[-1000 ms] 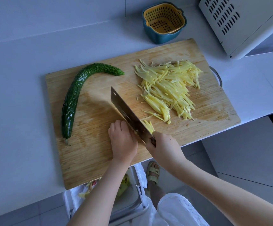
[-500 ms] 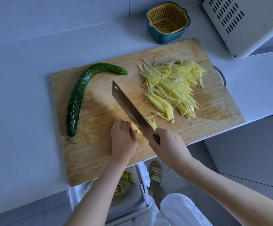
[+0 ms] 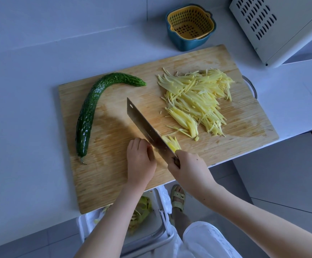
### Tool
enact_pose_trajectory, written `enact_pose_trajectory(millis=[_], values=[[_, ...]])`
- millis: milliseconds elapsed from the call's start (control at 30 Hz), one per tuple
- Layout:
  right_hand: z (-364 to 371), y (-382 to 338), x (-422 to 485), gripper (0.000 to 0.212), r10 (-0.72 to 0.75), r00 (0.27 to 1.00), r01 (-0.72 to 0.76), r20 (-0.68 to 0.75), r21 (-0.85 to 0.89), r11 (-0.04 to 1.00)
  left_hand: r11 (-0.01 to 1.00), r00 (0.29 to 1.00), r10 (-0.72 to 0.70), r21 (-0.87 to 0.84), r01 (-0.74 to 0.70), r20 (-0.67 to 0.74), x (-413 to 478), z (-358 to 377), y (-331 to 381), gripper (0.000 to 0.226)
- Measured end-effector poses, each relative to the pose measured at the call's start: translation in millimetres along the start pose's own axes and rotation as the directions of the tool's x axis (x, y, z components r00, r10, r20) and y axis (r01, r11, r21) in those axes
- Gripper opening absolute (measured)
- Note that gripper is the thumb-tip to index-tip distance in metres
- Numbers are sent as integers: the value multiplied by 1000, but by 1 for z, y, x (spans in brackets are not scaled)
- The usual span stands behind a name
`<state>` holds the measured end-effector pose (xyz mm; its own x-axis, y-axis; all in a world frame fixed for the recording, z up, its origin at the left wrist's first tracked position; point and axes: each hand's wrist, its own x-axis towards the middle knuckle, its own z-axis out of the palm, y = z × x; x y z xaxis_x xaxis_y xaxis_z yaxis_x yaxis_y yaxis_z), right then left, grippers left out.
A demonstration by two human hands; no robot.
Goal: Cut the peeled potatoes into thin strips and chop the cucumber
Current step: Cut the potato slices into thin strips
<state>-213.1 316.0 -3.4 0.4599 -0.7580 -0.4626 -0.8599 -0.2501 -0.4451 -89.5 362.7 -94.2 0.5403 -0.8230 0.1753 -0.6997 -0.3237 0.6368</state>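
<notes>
A wooden cutting board [image 3: 114, 183] lies on the white counter. A whole curved green cucumber [image 3: 90, 112] rests on its left part. A heap of thin yellow potato strips [image 3: 194, 101] covers the right part. My right hand [image 3: 188, 166] grips the handle of a cleaver [image 3: 144, 127], whose blade is down on the board near the front edge. A few fresh-cut strips [image 3: 172, 143] lie just right of the blade. My left hand [image 3: 139, 162] sits with curled fingers against the blade's left side, holding the remaining potato piece, which is almost fully hidden.
A yellow strainer in a blue bowl [image 3: 190, 25] stands behind the board. A white vented appliance [image 3: 274, 25] fills the back right corner. The board's front edge overhangs the counter above a bin with peelings [image 3: 142, 216]. My sandalled foot [image 3: 178, 198] stands beside it.
The cleaver rose off the board half a second ago and has come down again close to my left fingers. A few more strips lie right of the blade.
</notes>
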Motion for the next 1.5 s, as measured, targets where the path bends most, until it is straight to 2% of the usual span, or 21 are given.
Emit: enact_pose_trajectory(millis=[167, 367, 567, 833, 1000, 1067, 1133, 1200, 1300, 1400, 1500], values=[[2, -1, -4, 37, -32, 999, 32, -1, -59, 998, 1000, 1000, -3, -9, 3, -22, -2, -5, -2, 18], [5, 1, -20, 38, -95, 994, 100, 48, -104, 990, 993, 981, -109, 37, 116, -163, -4, -25, -22, 11], [-12, 25, -1, 37, -89, 992, 99, 94, -108, 989, 990, 983, -116, 62, 126, -144, 5, -31, -26, 7], [-77, 71, 59, 28, -62, 995, 51, -72, -144, 988, 990, 990, -98, 92, 108, -106, 30, -14, -10, 10], [-105, 83, 84, 35, -124, 988, 104, -96, -194, 975, 981, 993, -101, 158, 109, -59, 51, 1, 7, 5], [-114, 83, 84, 37, -150, 982, 125, -115, -197, 972, 969, 984, -168, 176, 175, -57, 58, 6, 15, 10], [-119, 81, 76, 34, -153, 980, 135, -125, -142, 981, 956, 959, -251, 119, 267, -130, 62, 5, 24, 18], [-118, 76, 65, 30, -145, 987, 143, -74, -34, 989, 945, 927, -307, 47, 324, -218, 64, -2, 28, 20], [-106, 63, 49, 26, -163, 981, 155, 102, 77, 985, 913, 873, -388, 4, 407, -294, 63, -16, 22, 23], [-84, 53, 48, 28, -178, 954, 153, 243, 117, 981, 891, 846, -423, 19, 453, -326, 59, -30, 17, 23], [-67, 48, 54, 27, -199, 929, 172, 311, 112, 979, 888, 846, -413, 56, 456, -338, 49, -37, 12, 22]])
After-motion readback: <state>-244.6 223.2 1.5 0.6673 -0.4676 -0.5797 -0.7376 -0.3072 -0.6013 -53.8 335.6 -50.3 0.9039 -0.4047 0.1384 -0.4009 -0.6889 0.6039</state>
